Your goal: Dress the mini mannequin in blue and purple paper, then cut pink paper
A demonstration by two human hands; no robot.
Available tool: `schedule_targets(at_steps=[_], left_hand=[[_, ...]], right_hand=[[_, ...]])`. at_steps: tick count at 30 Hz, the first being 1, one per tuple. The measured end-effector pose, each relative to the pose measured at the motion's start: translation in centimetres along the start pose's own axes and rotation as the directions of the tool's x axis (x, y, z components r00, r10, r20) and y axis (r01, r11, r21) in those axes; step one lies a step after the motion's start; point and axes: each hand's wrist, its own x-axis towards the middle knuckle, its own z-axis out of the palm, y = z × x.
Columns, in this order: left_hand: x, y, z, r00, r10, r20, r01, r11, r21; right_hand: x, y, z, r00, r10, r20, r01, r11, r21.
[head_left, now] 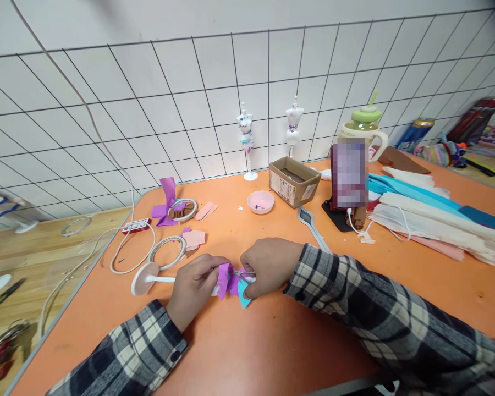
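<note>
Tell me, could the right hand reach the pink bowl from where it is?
Probably yes: the pink bowl sits just beyond the right hand, with only bare orange tabletop between. That hand is busy with a metal tool at the purple paper, though, so it might need freeing first.

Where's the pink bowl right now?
Head view, around the middle of the orange table: the pink bowl sits just left of the open cardboard box, beyond both hands.

head-worn view, facing forward and down, hands near
</note>
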Motion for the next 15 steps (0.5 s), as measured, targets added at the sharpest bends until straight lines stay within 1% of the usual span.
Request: schedule_targets(at_steps=[10,15], left_hand=[[-0.04,-0.13,0.03,1.0,-0.005,0.004,0.005,1.0,0.008],[-0.07,-0.18,0.0,1.0,0.012,0.006,-0.012,1.0,0.024]], right_hand=[[-0.15,-0.06,-0.41,1.0,-0.026,-0.002,0.026,0.999,-0.023],[-0.02,-0.07,-0.07,0.999,-0.032,-0.017,0.032,0.999,0.002]])
